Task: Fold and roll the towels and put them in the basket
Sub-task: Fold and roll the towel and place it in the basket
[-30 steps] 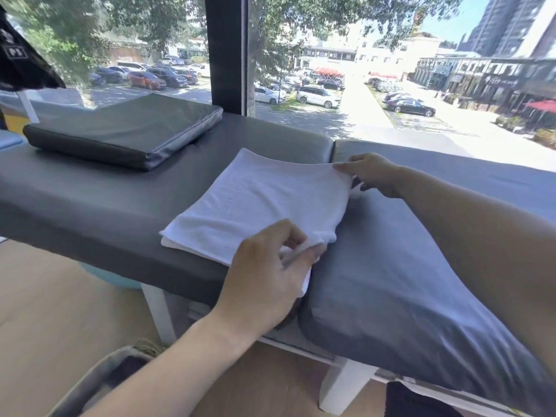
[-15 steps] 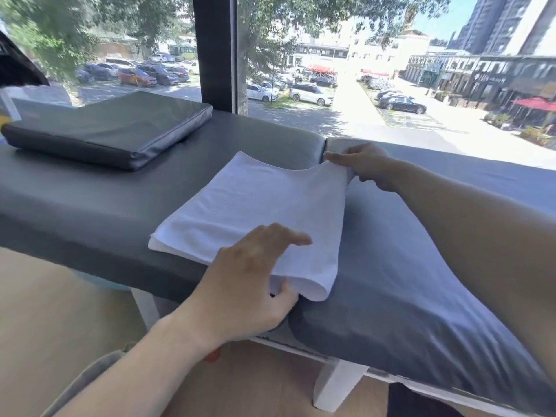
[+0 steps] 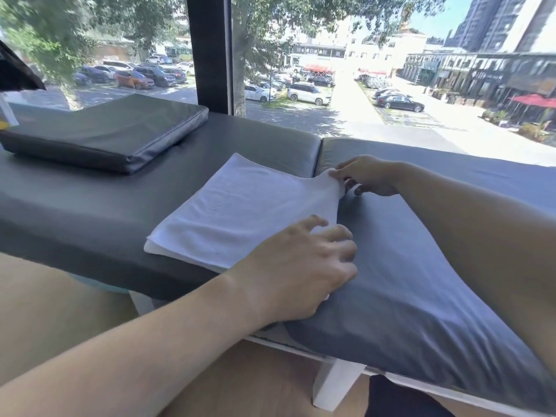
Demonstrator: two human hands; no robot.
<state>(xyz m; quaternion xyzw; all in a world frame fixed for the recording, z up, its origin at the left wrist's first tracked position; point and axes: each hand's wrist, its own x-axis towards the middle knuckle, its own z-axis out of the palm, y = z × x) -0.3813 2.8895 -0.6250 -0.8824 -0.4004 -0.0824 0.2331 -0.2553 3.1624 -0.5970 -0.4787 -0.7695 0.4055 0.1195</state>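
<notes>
A padded bench with dark grey upholstery runs beneath a large window, split by a black vertical frame post. A loose grey cushion lies on the bench's left section. White legs support the bench over a light wood floor. Outside, strong sunlight falls on parked cars, trees, a paved road, red awnings and high-rise buildings.

White towel, folded flat into a rectangle, lay on the dark padded worktop, far right corner lifted.
</notes>
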